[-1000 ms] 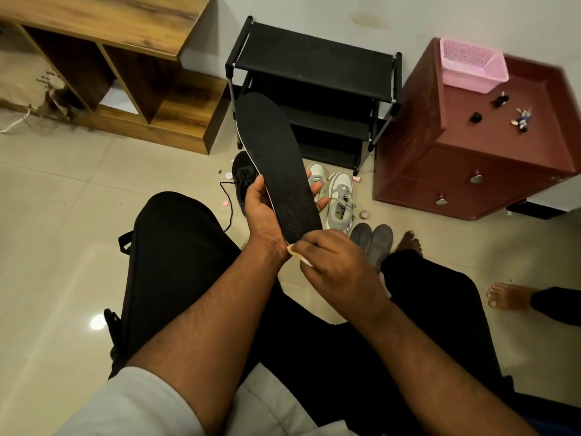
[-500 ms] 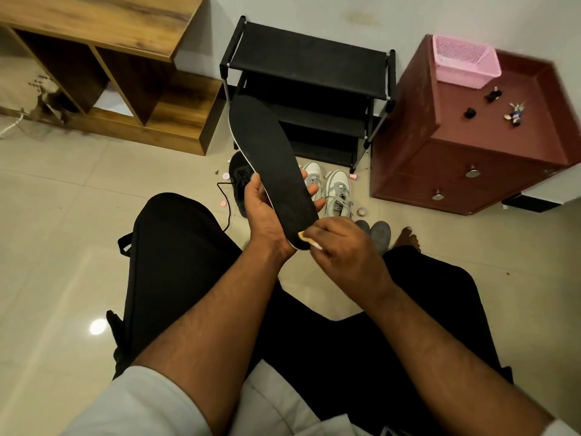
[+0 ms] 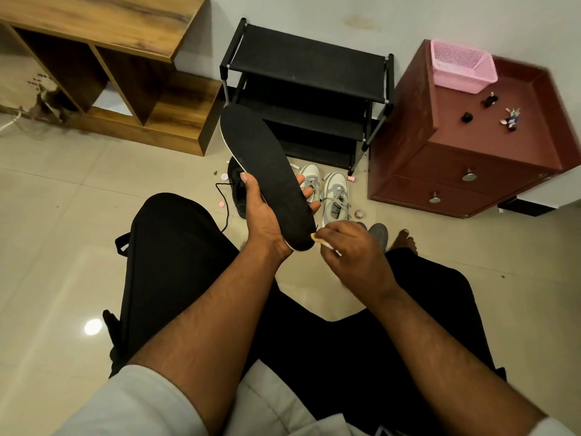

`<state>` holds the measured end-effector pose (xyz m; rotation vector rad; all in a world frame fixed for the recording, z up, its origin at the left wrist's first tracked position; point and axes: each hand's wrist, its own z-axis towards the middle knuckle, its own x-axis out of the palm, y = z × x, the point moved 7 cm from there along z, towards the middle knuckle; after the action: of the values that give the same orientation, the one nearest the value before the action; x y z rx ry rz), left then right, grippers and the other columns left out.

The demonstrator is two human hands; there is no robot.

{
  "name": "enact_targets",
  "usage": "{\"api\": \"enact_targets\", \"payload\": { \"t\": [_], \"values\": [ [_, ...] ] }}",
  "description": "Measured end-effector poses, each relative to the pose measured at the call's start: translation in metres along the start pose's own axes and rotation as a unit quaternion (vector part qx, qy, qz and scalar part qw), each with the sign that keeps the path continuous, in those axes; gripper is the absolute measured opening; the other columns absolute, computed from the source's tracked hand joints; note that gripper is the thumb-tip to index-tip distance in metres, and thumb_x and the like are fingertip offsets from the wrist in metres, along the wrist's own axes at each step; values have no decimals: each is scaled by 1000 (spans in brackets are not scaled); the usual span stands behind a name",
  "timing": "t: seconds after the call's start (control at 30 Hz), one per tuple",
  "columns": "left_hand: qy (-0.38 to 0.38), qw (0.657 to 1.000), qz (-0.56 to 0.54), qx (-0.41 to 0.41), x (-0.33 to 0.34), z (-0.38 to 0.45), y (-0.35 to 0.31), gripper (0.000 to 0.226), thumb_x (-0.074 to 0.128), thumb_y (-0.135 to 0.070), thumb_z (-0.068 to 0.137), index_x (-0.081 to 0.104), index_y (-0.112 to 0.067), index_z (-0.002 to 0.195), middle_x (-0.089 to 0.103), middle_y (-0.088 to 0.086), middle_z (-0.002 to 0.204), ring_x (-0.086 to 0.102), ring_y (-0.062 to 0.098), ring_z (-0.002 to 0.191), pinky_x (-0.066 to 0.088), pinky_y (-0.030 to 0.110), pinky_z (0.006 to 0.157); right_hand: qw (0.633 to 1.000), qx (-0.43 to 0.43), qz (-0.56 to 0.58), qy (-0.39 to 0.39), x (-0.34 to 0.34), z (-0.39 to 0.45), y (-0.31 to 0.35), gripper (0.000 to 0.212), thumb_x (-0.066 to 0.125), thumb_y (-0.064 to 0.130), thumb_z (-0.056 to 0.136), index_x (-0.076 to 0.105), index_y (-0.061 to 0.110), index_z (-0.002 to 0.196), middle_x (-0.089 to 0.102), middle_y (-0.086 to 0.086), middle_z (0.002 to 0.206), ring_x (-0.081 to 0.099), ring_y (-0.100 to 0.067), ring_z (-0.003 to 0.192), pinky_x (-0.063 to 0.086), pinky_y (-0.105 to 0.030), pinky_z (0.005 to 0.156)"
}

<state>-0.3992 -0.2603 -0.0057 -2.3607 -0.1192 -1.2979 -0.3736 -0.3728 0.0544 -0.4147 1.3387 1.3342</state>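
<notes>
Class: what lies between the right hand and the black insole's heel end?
A small yellowish piece, pinched by the right hand, touching the insole; head view.

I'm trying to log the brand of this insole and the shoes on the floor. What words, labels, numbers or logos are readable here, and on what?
No text is readable anywhere.
Black insole, held by the left hand: its face shows no print.
Yellowish pad, pinched by the right hand: no marking visible.
Grey sneakers: dark mark on one tongue, too small to read.
</notes>
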Motion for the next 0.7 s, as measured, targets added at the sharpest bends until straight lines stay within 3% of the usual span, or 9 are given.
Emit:
{"api": "enact_targets", "payload": {
  "t": [0.13,0.27,0.37,0.47,0.7],
  "values": [
    [-21,1000,17,-2,-3,0,0,92,24,-80,87,64,-3,118,67,12,102,66,23,80,57,34,64,1000,-24,8,-4,1,2,18,19,61,5,81,72,2,96,67,-10,89,62,-22,80,47,-26,75],
    [-20,999,31,-2,-2,-1,-2,90,23,-80,87,67,-4,107,69,12,93,67,21,77,57,34,67,997,-77,13,24,6,4,42,24,53,13,85,71,3,97,67,-10,90,60,-19,80,43,-24,75],
    [-23,999,29,-7,1,-4,0,91,22,-81,87,68,-4,104,72,12,89,68,22,78,56,35,67,1000,-29,3,5,5,7,16,20,58,8,82,71,3,97,67,-10,89,61,-21,80,50,-31,73],
    [-30,998,52,-7,2,-5,1,89,19,-79,88,68,-5,102,75,12,87,69,25,90,55,41,79,1000,12,-6,-10,1,9,0,19,63,4,79,72,3,95,67,-10,88,62,-24,78,54,-33,70],
    [-40,997,67,-10,0,-7,1,88,21,-78,88,68,-6,100,75,12,85,73,24,77,56,39,77,998,-61,3,18,6,14,40,18,70,2,77,72,2,96,68,-11,87,61,-21,77,49,-28,69]
  ]
}}
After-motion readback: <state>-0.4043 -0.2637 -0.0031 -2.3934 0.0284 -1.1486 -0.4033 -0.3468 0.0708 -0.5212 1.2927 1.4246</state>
